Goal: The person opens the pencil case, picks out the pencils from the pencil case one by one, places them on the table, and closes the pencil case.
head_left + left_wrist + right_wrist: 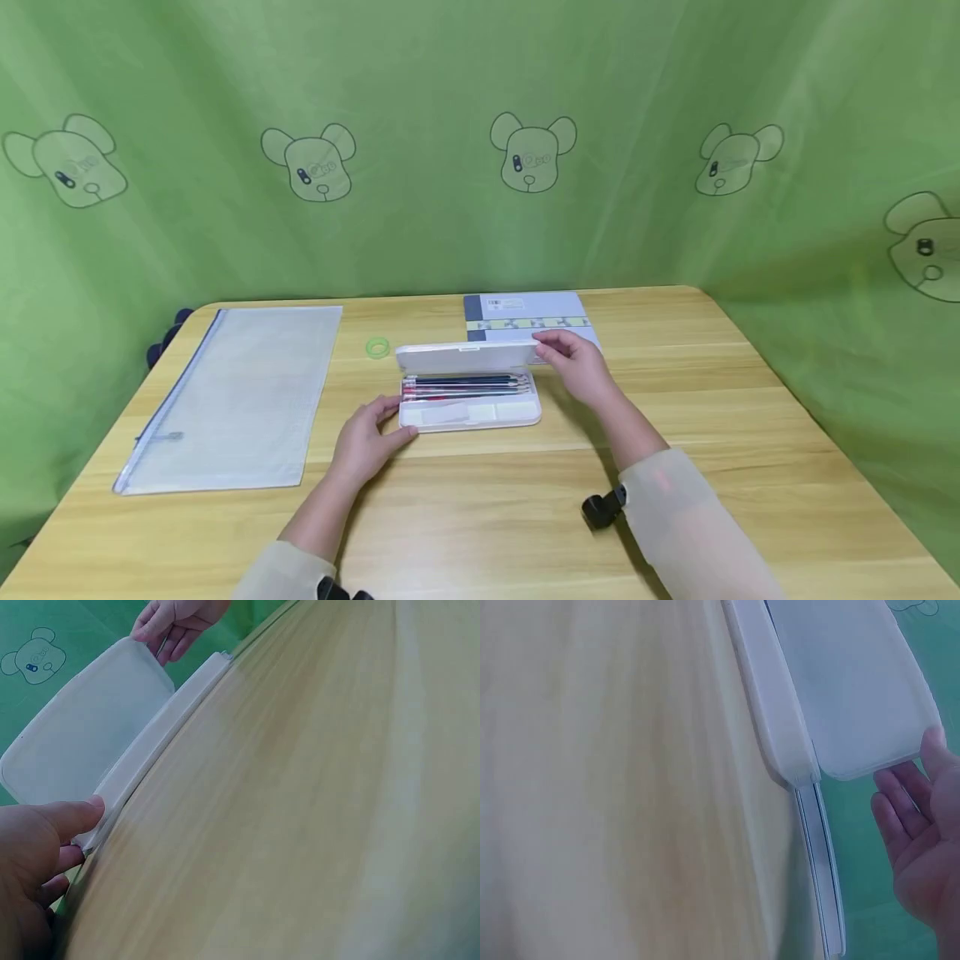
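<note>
A white plastic pencil case [480, 415] lies on the table with its lid [465, 358] raised along the far side. Several dark and reddish pencils [465, 386] fill its back part, and small white pieces, unclear in kind, lie in front of them. My left hand [366, 442] grips the left end of the case, the thumb at its near corner. At the lid's upper right corner, my right hand [576, 367] pinches the edge between thumb and fingers. In the right wrist view, that thumb overlaps the lid's corner [877, 712].
A translucent zip pouch [232, 400] lies flat at the left. Behind the case are a green ring, perhaps a tape roll [377, 347], and a blue-grey notebook [525, 308] partly covered by lid and hand. A green curtain [420, 242] hangs along the table's far edge.
</note>
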Tool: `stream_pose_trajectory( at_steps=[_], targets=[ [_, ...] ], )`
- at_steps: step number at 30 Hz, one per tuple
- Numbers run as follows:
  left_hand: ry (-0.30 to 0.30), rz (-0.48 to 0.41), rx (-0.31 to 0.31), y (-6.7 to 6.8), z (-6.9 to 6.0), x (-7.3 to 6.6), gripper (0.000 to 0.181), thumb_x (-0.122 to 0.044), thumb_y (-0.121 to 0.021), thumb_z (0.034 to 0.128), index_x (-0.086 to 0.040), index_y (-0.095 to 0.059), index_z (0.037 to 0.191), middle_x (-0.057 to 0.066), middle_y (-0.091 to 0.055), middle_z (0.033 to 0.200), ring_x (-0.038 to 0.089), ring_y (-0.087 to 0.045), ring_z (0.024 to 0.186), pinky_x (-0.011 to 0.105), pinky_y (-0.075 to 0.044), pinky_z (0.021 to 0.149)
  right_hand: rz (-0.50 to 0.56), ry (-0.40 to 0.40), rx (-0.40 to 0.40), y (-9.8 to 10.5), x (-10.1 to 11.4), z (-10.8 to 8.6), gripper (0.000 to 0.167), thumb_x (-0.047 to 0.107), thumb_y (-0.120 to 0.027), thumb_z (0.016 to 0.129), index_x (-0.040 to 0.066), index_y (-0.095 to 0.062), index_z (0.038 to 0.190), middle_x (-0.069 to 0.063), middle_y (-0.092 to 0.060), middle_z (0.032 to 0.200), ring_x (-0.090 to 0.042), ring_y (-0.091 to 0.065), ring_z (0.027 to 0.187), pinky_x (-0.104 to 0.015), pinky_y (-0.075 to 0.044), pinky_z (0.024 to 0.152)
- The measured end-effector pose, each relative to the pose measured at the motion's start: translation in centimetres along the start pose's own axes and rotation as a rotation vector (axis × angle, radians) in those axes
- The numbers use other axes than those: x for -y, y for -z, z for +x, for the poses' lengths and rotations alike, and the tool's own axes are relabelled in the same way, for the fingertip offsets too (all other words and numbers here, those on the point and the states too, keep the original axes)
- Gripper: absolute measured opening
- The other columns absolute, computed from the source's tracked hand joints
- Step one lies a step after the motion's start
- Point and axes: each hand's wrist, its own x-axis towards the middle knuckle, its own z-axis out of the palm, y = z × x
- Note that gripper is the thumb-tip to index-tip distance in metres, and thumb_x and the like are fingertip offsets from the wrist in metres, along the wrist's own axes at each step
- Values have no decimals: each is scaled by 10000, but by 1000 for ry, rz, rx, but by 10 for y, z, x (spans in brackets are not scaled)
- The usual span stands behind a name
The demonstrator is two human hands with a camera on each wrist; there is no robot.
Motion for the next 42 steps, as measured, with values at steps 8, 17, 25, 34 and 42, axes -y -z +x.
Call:
stream_pose_trajectory(
  at_steps=[8, 17, 25, 34, 42],
  targets=[
    [-8, -4, 1, 0, 0, -1, 533, -240, -781, 819, -50, -609, 1286, 122, -669, 1273, 379, -519, 1295, 532, -349, 1145, 73, -49, -53, -4, 0, 12, 306, 127, -600, 972, 32, -604, 1263, -246, -688, 1150, -181, -679, 1001, -135, -532, 797],
    [-7, -10, -2, 0, -1, 0, 533, -241, -785, 815, -55, -613, 1284, 118, -672, 1271, 373, -518, 1300, 528, -350, 1147, 55, -134, -80, -12, -5, 27, 348, 227, -577, 990, 179, -572, 1335, -190, -669, 1179, -262, -624, 1036, -229, -507, 718],
    [3, -17, -4, 0, -1, -1, 533, -238, -785, 817, -47, -610, 1283, 124, -665, 1280, 371, -514, 1307, 528, -346, 1150, 60, -142, -76, -17, -8, 38, 342, 230, -566, 994, 164, -598, 1327, -187, -660, 1130, -202, -586, 911, -219, -484, 687],
    [-1, -9, -5, 0, 0, 0, 526, -233, -784, 817, -48, -615, 1279, 125, -656, 1296, 373, -505, 1320, 523, -336, 1161, 94, -221, -30, -18, -9, 46, 376, 217, -554, 999, 189, -563, 1374, -145, -613, 1141, -168, -545, 935, -190, -452, 662],
    [-6, 4, -6, 1, 1, 0, 535, -239, -781, 820, -38, -608, 1285, 132, -656, 1292, 374, -490, 1339, 513, -255, 1212, 131, -207, -41, -18, -11, 47, 371, 192, -573, 988, 149, -578, 1356, -112, -611, 1073, -169, -548, 906, -176, -453, 649]
  ],
)
